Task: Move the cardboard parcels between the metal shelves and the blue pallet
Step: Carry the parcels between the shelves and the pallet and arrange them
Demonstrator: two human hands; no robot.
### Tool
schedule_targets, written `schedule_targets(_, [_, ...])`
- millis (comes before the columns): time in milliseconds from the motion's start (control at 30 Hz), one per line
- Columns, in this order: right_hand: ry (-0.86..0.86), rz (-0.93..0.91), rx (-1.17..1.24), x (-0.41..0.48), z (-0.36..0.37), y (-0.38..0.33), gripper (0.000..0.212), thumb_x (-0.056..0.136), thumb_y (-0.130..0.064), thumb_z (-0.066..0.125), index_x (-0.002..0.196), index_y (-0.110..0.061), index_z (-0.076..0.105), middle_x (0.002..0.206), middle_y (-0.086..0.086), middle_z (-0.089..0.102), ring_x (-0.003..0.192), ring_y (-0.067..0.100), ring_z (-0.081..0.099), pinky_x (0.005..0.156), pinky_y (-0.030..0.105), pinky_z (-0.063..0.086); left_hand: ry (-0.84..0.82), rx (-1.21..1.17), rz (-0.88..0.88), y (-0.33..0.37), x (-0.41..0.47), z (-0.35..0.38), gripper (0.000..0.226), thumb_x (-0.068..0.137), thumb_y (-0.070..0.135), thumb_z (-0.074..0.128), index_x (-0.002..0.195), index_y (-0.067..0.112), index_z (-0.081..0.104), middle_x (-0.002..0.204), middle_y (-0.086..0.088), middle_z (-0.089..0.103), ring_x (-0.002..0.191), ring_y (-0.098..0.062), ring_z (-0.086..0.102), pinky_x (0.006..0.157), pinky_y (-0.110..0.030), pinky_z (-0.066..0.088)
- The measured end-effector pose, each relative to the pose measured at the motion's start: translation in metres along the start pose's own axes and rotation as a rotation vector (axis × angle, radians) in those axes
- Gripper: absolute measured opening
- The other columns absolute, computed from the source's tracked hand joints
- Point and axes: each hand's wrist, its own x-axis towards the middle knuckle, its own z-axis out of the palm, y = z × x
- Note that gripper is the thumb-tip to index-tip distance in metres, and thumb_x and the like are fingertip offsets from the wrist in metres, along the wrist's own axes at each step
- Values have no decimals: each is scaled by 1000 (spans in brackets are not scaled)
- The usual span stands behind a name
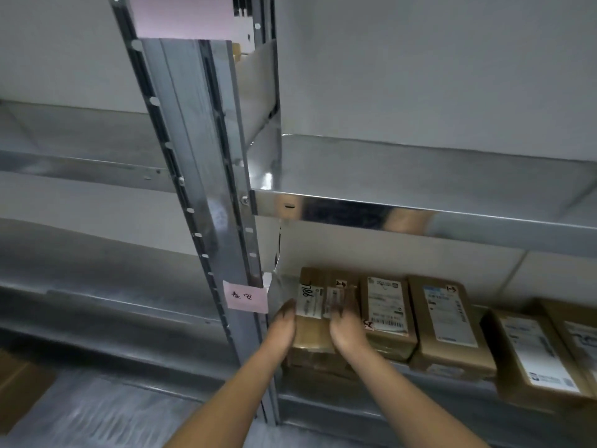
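1. So, starting at the lower left edge of the frame, you've got a brown cardboard box (19,386) poking in, only partly in view and pretty blurry.
2. Left half of the frame is the left shelf bay (80,169), bare metal levels running back to the wall.
3. Just left of centre, the metal upright (197,150) runs top to bottom. A pink paper sheet (184,16) is stuck at its top, and a small pink note (247,296) with handwriting sits lower down on it, just beside your left hand.
4. Your left hand (283,328) is at lower centre, laid flat along the left side of the leftmost parcel (315,331), fingers straight and pressed together, tips up near its white label.
5. Your right hand (344,328) is on that same parcel's right part, fingers close together on top near the label. They're blurry, so you can't tell if they're curling over an edge. So both hands bracket that one parcel, which sits on the lower shelf (371,405) at the left end of the row, tight to the upright.
6. Right of it, touching, is a second parcel (387,315), then a third parcel (447,324), then a fourth parcel (536,357) at the lower right, all label-up on the same shelf.
7. Above the row, the upper shelf (420,218) crosses the right half of the frame with a shiny front edge.
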Motion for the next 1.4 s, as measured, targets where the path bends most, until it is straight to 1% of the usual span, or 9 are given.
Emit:
schedule_targets(100, [25,85,109,-3,6,4,54,101,-43,31,149,-17,24,121,9,62,74,6,57,62,17,44,-45,-148,-59,-7,-2,2,55,104,53,26,130,19,61,125,-13,66,113,-27,63,105,-40,46])
schedule_targets(167, [23,110,122,-2,6,3,56,100,-48,29,147,-16,27,124,9,61,73,5,52,57,16,38,-63,-196,-72,-6,-4,3,57,104,54,26,126,19,64,118,-14,69,109,-27,65,99,-38,49])
schedule_targets(400, [40,103,171,-26,-2,-4,52,102,-43,31,145,-14,33,137,10,53,121,24,53,85,24,37,-108,-177,-6,-3,-27,-2,51,105,47,28,120,17,65,104,-10,73,89,-17,71,54,-15,51])
schedule_targets(600, [79,60,192,-65,-31,-21,56,102,-41,34,148,-10,28,148,12,41,137,29,39,109,39,32,-61,-197,50,16,-72,2,55,105,50,24,118,18,66,99,-7,75,87,-18,73,58,-20,53])
schedule_targets(800, [126,-66,324,-121,-75,-16,39,102,-36,34,137,-20,41,123,3,61,105,20,60,88,34,49,-55,-184,148,36,-139,24,55,105,50,24,123,18,65,111,-8,73,101,-23,70,78,-30,55])
schedule_targets(933, [179,-58,332,-175,-133,25,41,102,-33,36,141,-20,37,131,4,58,112,21,58,96,36,46,-94,-156,162,33,-202,82,50,106,47,24,113,21,66,105,-4,73,91,-17,70,62,-22,52])
schedule_targets(1000, [230,-36,334,-204,-171,50,42,102,-32,36,143,-21,35,134,3,56,114,21,57,93,34,45,-139,-138,168,32,-231,121,50,107,45,24,109,20,67,111,-8,72,96,-22,68,75,-29,54])
schedule_targets(1167, [456,28,379,-283,-280,132,35,103,-32,34,137,-26,40,115,-4,60,80,2,54,59,17,37,-369,-97,216,30,-301,249,51,105,48,26,115,20,67,114,-9,71,105,-27,67,99,-47,52])
schedule_targets(1400, [784,155,404,-403,-409,254,34,101,-28,37,133,-22,43,122,0,61,94,11,55,77,25,39,-734,-18,253,5,-409,429,50,105,48,26,112,23,69,111,-6,74,103,-24,70,98,-45,52])
